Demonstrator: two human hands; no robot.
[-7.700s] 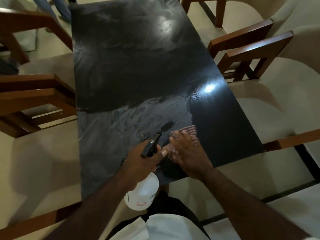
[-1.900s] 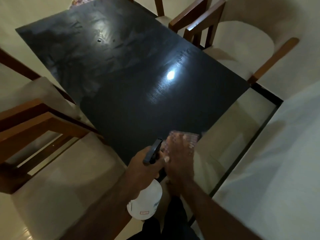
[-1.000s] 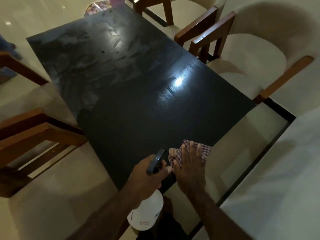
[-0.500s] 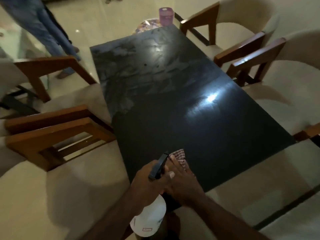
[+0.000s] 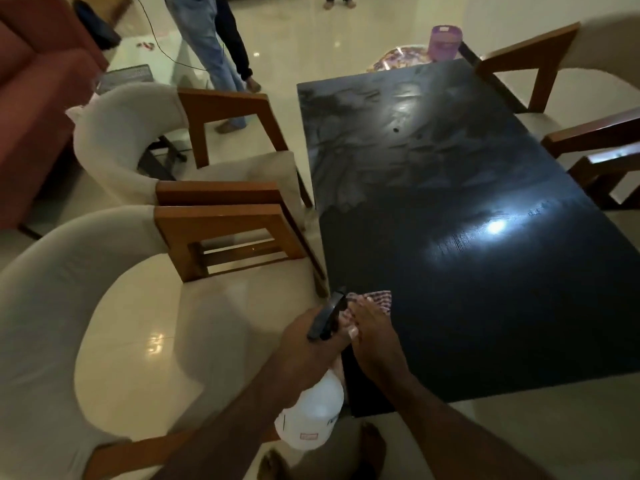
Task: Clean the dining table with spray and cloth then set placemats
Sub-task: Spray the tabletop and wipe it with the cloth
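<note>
Leftward now, right hand presses cloth at table edge (left hand grips spray bottle).

From my feed: two cream armchairs with wooden arms, one near and one behind it, sit side by side on the left. More chair arms poke in on the right. There's a red sofa far left, someone in jeans standing on the glossy floor, and a purple container past the far end.
</note>
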